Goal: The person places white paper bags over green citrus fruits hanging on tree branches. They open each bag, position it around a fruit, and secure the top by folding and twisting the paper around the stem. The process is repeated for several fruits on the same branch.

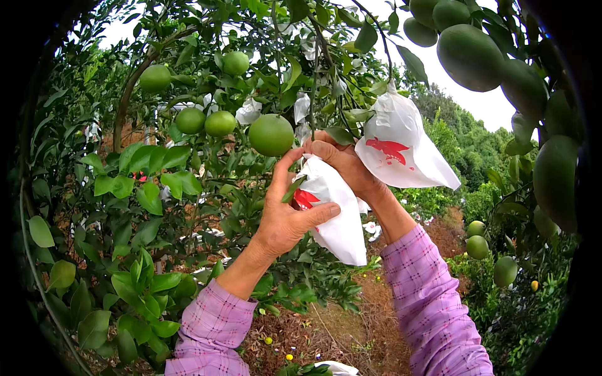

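Observation:
A white paper fruit bag (336, 211) with a red print hangs at the middle, bulging as if around a fruit. My left hand (291, 202) wraps its left side, thumb across the front and index finger up at the gathered neck. At that same neck, my right hand (341, 162) pinches the paper between thumb and fingers; its other fingertips are hidden behind. Just right of my right hand, a second white bag (400, 141) with a red print hangs from a branch, its neck gathered. A bare green citrus fruit (271, 135) hangs directly left of my fingertips.
More green fruits (190, 121) hang on the left. Large green fruits (470, 58) crowd the upper right, close to the camera. A thick branch (126, 101) and dense leaves fill the left side. Below lies brown ground (301, 333) with several small yellow fruits.

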Available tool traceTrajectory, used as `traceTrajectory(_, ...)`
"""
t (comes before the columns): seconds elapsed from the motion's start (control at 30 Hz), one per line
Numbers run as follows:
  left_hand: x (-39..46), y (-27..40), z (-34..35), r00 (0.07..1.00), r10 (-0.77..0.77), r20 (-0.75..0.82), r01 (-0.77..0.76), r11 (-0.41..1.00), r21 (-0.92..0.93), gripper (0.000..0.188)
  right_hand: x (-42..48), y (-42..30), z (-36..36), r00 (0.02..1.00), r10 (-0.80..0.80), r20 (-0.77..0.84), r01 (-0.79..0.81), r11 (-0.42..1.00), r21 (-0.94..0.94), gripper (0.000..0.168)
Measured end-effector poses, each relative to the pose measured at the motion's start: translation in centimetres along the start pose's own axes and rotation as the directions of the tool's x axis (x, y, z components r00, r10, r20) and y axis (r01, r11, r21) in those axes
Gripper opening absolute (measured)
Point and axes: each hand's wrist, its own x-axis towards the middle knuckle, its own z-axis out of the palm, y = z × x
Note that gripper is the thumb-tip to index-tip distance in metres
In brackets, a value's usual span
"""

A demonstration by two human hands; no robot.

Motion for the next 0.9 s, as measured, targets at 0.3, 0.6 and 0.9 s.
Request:
traceTrajectory(0.3,-0.3,-0.7,0.3,0.915,0.401,-0.038,-0.049,0.204,0.978,0.082,-0.4,0.1,1.4,0.967,-0.076,-0.244,0.010,0.965,-0.262,0.015)
traceTrajectory(0.6,0.6,-0.2,-0.5,0.941,0.329,-0.075,-0.059,0.381,0.923,0.077,0.3,0.6,1.6,0.985,0.015,0.171,-0.034,0.994,0.108,0.023)
traceTrajectory(0.9,1.3,-0.4,-1.3,0.953,0.232,-0.196,0.047,0.524,0.851,0.084,0.3,-0.1,2.9,0.988,0.121,0.101,-0.061,0.885,-0.461,0.038)
